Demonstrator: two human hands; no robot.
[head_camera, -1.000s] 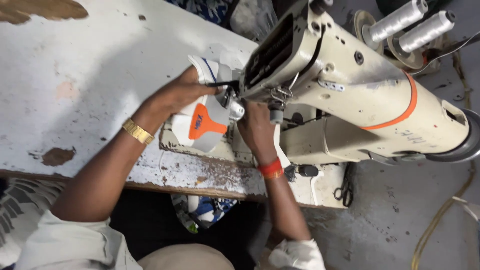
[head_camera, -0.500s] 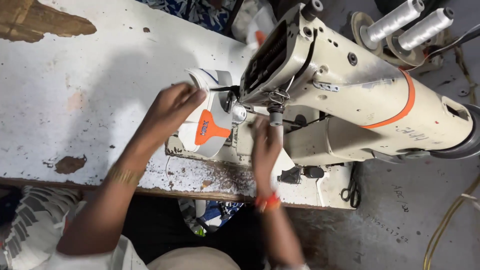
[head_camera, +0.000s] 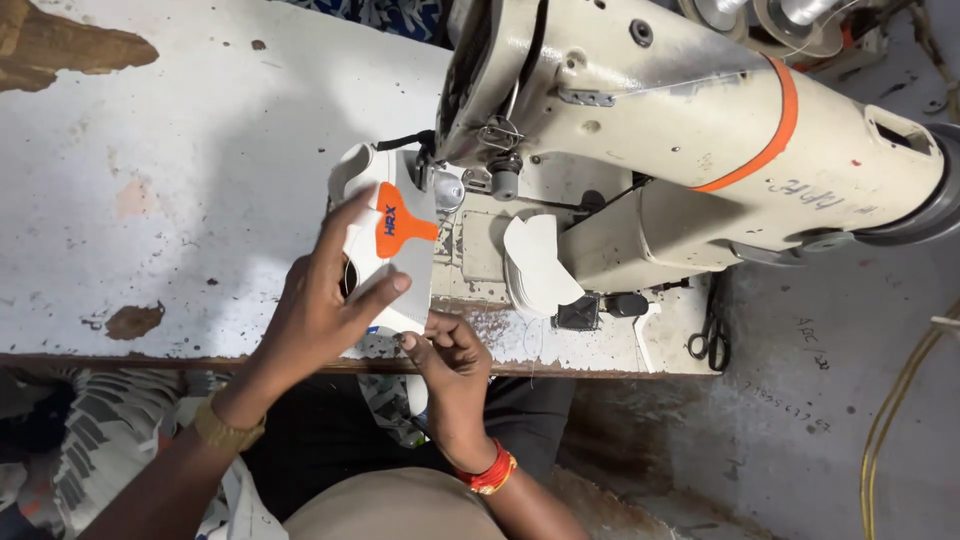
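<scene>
On the worn white table (head_camera: 150, 150), beside the needle end of a cream sewing machine (head_camera: 680, 130), a white shoe piece (head_camera: 385, 250) with an orange patch (head_camera: 395, 228) is held flat. The left hand (head_camera: 325, 300) is spread over the piece, its fingers stretched across the white surface and one fingertip lying just below the patch, so the piece is pressed down rather than gripped. The right hand (head_camera: 450, 355) is placed at the lower edge of the piece, near the table's front edge, with its fingers curled together as if pinching the edge or a thread; what exactly is pinched cannot be told. A gold band (head_camera: 225, 432) is worn on the left wrist and a red-orange bangle (head_camera: 488, 468) on the right. A stack of white cut pieces (head_camera: 540, 262) is seen on the machine bed to the right, well apart from both hands, and a pair of black scissors (head_camera: 708, 340) lies at the table's right end.
</scene>
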